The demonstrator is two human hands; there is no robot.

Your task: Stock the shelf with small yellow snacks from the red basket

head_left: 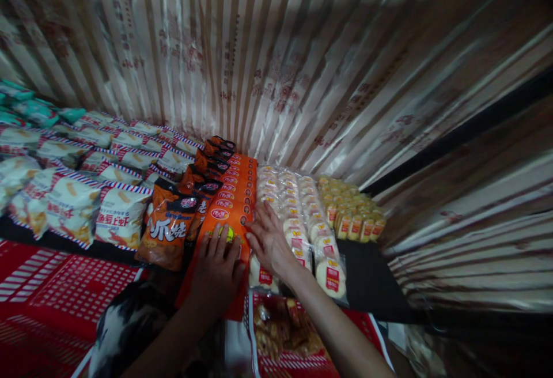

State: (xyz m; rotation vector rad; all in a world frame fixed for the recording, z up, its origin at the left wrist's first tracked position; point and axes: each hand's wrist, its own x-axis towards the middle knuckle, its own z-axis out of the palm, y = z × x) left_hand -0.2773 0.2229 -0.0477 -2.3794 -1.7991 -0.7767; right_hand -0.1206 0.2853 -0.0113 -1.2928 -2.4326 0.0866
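My left hand (218,268) lies with its fingers spread on the front packet of a row of flat orange snack packets (233,193). A yellow-green patch on that packet shows just past the fingertips. From the other side, my right hand (272,242) reaches over the row's right edge, its fingers stretched out and apart. Its palm is above clear-wrapped packs of round pale crackers (294,216), and I cannot tell whether it touches them. Left of the orange row stand brown-orange snack bags (166,228) with black tops.
White snack bags (123,216) with striped edges fill the left of the black shelf (375,274), with teal bags (38,113) beyond. Small yellow packs (354,211) stand at right. Red baskets (56,286) sit below the front edge. A striped plastic curtain (276,67) hangs behind.
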